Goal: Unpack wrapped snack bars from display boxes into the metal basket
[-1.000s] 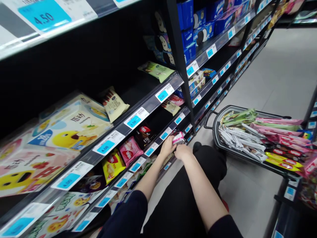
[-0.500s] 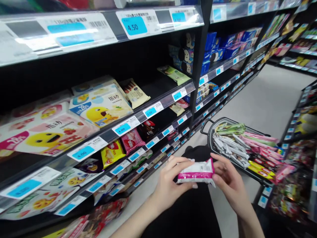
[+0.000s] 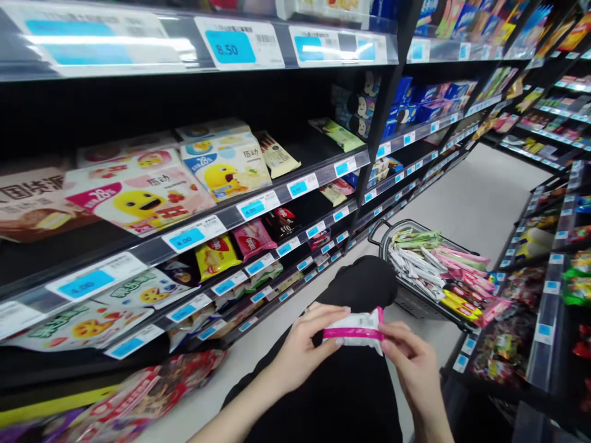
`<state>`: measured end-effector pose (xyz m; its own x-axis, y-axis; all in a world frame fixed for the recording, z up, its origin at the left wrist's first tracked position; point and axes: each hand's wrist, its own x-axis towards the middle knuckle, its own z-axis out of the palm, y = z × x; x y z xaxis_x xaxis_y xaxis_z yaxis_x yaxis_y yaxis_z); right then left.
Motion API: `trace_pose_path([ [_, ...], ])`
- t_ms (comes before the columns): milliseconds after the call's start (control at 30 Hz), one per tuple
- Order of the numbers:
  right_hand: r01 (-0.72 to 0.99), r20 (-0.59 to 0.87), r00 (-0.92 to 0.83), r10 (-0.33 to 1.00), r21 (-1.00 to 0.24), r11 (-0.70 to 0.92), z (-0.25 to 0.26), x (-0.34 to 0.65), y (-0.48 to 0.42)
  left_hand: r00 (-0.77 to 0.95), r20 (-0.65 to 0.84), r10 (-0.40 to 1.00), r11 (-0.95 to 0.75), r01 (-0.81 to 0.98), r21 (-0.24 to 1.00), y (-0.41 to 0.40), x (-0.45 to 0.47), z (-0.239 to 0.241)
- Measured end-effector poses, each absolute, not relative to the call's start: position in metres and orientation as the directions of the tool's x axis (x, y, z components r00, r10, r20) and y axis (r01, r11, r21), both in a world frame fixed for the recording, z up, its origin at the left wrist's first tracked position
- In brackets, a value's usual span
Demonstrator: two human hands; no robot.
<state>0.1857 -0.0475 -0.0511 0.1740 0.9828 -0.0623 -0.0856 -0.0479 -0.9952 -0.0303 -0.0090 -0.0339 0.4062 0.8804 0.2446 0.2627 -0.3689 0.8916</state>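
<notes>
A small snack packet, white with a magenta band, lies level above my dark-clad legs. My left hand grips its left end, thumb below and fingers above. At the other end, the thumb and fingers of my right hand pinch the crimped edge. The print on the wrapper is too small to read. Beyond my knee stands a basket with a dark rim, heaped with white, green, pink and yellow snack packets.
Shelving on the left carries boxed cakes, a yellow packet and a pink packet, above price tags. More shelves of sweets run along the right. Grey floor stretches down the aisle between them.
My view has shifted, bringing more of the left shelf and my knee into sight. My right hand's fingers have closed in on the packet's right end; my left hand keeps its grip.
</notes>
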Motion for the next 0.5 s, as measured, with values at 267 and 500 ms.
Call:
trace_pose_path([
  [267,-0.216,-0.111,0.265,0.958,-0.975,-0.054,-0.057,0.181,-0.058,0.662,0.469,0.584,-0.811,0.501,0.303,-0.007,-0.011,-0.031],
  [500,0.030,-0.150,0.500,0.853,-0.981,-0.191,-0.045,0.243,-0.062,0.888,0.323,0.327,-0.943,0.331,0.044,0.028,0.079,-0.021],
])
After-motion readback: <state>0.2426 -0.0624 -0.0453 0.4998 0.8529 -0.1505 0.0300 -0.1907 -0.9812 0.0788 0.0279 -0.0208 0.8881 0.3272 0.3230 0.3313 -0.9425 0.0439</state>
